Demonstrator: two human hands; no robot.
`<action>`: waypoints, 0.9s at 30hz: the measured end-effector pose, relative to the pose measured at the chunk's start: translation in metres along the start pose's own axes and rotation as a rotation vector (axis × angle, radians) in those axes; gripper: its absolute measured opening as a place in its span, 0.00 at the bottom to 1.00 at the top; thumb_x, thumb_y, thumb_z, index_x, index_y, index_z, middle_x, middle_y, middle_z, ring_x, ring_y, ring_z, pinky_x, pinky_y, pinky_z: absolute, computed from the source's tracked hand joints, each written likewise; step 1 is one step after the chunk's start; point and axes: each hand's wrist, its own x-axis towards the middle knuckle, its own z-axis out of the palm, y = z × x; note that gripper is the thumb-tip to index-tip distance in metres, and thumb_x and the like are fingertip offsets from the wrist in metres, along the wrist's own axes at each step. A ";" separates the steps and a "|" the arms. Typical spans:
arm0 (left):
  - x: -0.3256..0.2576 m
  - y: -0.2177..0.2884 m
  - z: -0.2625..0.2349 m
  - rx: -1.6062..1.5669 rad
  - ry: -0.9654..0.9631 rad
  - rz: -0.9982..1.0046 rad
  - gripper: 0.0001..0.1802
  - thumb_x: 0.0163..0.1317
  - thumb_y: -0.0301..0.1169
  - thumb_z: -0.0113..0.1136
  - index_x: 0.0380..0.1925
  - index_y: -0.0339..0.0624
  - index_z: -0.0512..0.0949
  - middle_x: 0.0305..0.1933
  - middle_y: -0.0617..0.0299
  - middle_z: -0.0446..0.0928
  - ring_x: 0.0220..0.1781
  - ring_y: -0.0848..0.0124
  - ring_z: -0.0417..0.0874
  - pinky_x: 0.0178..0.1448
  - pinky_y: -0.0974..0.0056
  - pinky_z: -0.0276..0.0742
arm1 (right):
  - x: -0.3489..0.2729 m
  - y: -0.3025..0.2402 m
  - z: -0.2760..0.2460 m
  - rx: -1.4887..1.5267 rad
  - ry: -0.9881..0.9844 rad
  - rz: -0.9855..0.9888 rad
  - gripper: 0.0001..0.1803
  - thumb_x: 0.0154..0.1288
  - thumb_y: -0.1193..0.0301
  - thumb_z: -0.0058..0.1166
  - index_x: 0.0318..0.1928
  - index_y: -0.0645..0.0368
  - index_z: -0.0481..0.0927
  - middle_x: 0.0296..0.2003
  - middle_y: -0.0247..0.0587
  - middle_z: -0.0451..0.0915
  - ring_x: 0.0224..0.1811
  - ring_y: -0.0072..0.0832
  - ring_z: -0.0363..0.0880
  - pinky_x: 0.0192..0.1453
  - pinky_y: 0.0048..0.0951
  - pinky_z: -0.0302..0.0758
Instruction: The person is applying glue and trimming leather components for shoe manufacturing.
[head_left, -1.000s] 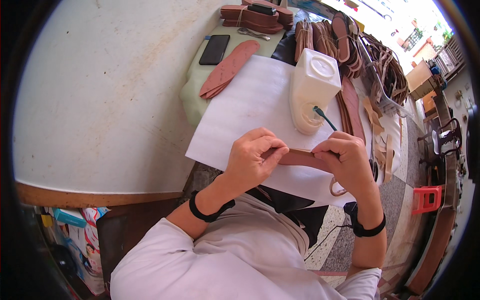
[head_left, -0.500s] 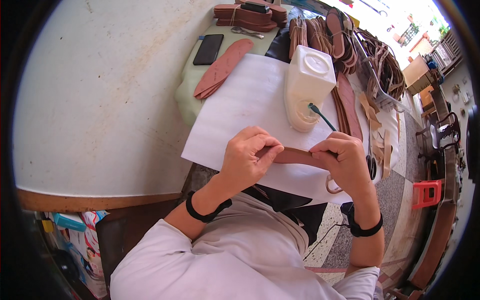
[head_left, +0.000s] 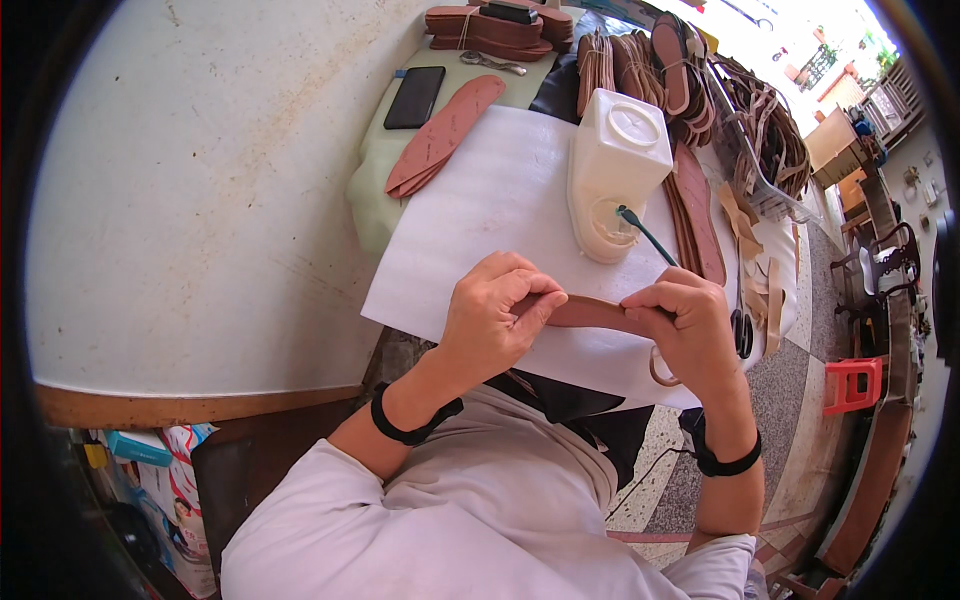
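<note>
While the brown piece (head_left: 592,313) lies between them, long axis left to right, left hand (head_left: 503,308) and right hand (head_left: 690,312) both pinch it tight, neither nearer.

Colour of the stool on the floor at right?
The stool is red, seen best in the head view.

Before you, the white-and-pale-green-covered worktop (head_left: 480,210) carried a boxy cream plastic container (head_left: 620,155), a black rectangular phone (head_left: 415,98) and fanned, flat reddish-brown sole-shaped pieces (head_left: 447,138).
</note>
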 end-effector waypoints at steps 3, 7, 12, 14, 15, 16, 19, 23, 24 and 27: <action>0.000 -0.001 0.000 -0.003 0.000 0.004 0.03 0.63 0.22 0.75 0.35 0.36 0.88 0.36 0.59 0.82 0.33 0.70 0.83 0.35 0.68 0.81 | -0.001 0.001 0.002 0.010 0.013 0.004 0.06 0.58 0.80 0.71 0.37 0.60 0.93 0.29 0.42 0.83 0.31 0.37 0.84 0.38 0.34 0.78; 0.000 -0.001 0.000 -0.015 -0.007 0.005 0.03 0.63 0.22 0.75 0.35 0.36 0.88 0.36 0.59 0.82 0.34 0.70 0.83 0.35 0.67 0.81 | -0.002 0.003 0.005 -0.012 0.027 -0.008 0.05 0.58 0.79 0.71 0.36 0.60 0.92 0.29 0.42 0.83 0.31 0.37 0.84 0.38 0.34 0.78; 0.001 0.000 -0.001 0.001 -0.017 0.020 0.03 0.63 0.22 0.74 0.36 0.36 0.88 0.37 0.59 0.82 0.36 0.69 0.83 0.35 0.66 0.81 | -0.004 0.006 0.010 -0.069 0.058 -0.049 0.04 0.59 0.78 0.70 0.36 0.58 0.92 0.29 0.42 0.82 0.31 0.39 0.84 0.37 0.36 0.79; 0.002 0.000 -0.001 0.016 -0.015 0.038 0.04 0.62 0.21 0.74 0.36 0.37 0.88 0.37 0.59 0.83 0.38 0.67 0.82 0.35 0.66 0.81 | -0.005 0.005 0.011 -0.088 0.070 -0.068 0.03 0.59 0.77 0.70 0.35 0.58 0.91 0.29 0.41 0.82 0.31 0.40 0.84 0.37 0.36 0.79; 0.003 0.001 -0.002 0.049 -0.020 0.065 0.04 0.61 0.21 0.75 0.35 0.38 0.88 0.37 0.59 0.83 0.39 0.66 0.82 0.36 0.65 0.81 | -0.006 0.004 0.012 -0.097 0.075 -0.078 0.03 0.59 0.77 0.69 0.35 0.58 0.91 0.29 0.41 0.82 0.31 0.40 0.84 0.37 0.37 0.79; 0.006 0.002 -0.003 0.082 -0.025 0.093 0.05 0.60 0.21 0.75 0.35 0.38 0.88 0.38 0.60 0.83 0.40 0.64 0.82 0.38 0.63 0.81 | -0.006 0.003 0.013 -0.107 0.086 -0.086 0.03 0.60 0.77 0.69 0.35 0.58 0.91 0.29 0.41 0.82 0.31 0.40 0.84 0.37 0.37 0.79; 0.014 0.009 -0.005 0.170 -0.038 0.168 0.06 0.58 0.21 0.75 0.35 0.40 0.88 0.39 0.61 0.83 0.44 0.60 0.80 0.44 0.59 0.79 | -0.005 0.002 0.014 -0.125 0.107 -0.100 0.02 0.60 0.76 0.69 0.34 0.58 0.91 0.29 0.41 0.82 0.31 0.41 0.84 0.38 0.38 0.80; 0.021 0.018 -0.002 0.221 -0.050 0.228 0.06 0.55 0.23 0.76 0.33 0.43 0.88 0.40 0.62 0.84 0.46 0.59 0.80 0.53 0.56 0.75 | -0.004 0.001 0.013 -0.122 0.102 -0.100 0.02 0.60 0.76 0.69 0.34 0.58 0.91 0.29 0.41 0.82 0.31 0.41 0.84 0.38 0.38 0.80; 0.022 0.021 0.000 0.232 -0.068 0.238 0.06 0.55 0.24 0.76 0.33 0.43 0.88 0.40 0.63 0.84 0.47 0.59 0.80 0.53 0.56 0.75 | -0.005 0.001 0.013 -0.123 0.101 -0.102 0.02 0.60 0.76 0.69 0.34 0.58 0.91 0.29 0.41 0.82 0.31 0.41 0.84 0.38 0.38 0.80; 0.025 0.028 0.011 0.265 -0.114 0.272 0.06 0.56 0.27 0.76 0.33 0.44 0.89 0.40 0.64 0.84 0.47 0.60 0.80 0.54 0.55 0.74 | -0.006 0.001 0.013 -0.121 0.103 -0.100 0.02 0.60 0.76 0.69 0.34 0.58 0.91 0.29 0.42 0.82 0.31 0.41 0.84 0.38 0.38 0.80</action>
